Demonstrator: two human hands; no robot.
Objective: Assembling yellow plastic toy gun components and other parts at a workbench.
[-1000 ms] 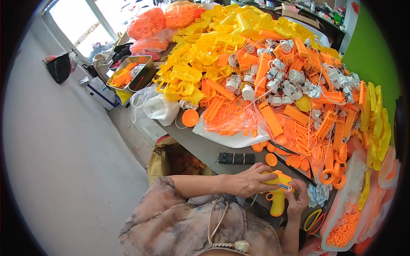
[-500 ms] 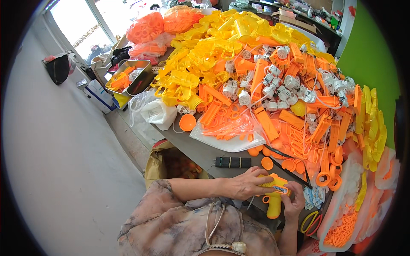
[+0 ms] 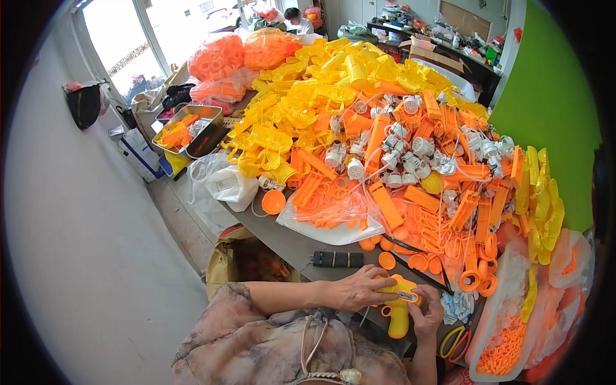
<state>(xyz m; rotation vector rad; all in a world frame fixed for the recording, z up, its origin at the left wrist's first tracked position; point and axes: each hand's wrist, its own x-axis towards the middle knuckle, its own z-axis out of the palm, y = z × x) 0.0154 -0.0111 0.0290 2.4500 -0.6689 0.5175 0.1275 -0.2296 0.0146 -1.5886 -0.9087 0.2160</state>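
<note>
In the lower right of the frame's centre, the left hand point(image 3: 358, 290) grips the left end of a yellow-and-orange plastic toy gun point(image 3: 398, 321); the right hand point(image 3: 428, 316) holds its right end.

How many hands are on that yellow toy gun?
2: the left hand is on the left end of the toy gun, and the right hand is at its right end. Some fingertips may be hidden.

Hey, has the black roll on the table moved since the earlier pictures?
No, it hasn't shifted either way: the black roll lies just left of the same orange cap on the table; only the view moved.
</note>
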